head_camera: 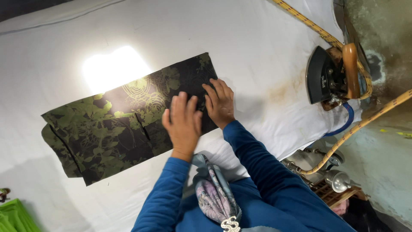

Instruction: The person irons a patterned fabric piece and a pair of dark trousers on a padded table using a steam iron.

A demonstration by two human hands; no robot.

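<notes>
A folded dark garment [111,129] with a green leaf pattern lies flat on the white ironing surface [240,47]. My left hand [183,124] presses flat on its right part, fingers spread. Beside it my right hand [220,103] rests flat on the garment's right edge. Both arms wear blue sleeves. Neither hand grips anything.
A black iron with a wooden handle [332,75] stands at the surface's right end, with a braided cord [309,23] and a blue hose [345,122]. A brown stain [283,90] marks the cloth near it. Green fabric [13,217] lies bottom left. Metal fittings [334,178] sit lower right.
</notes>
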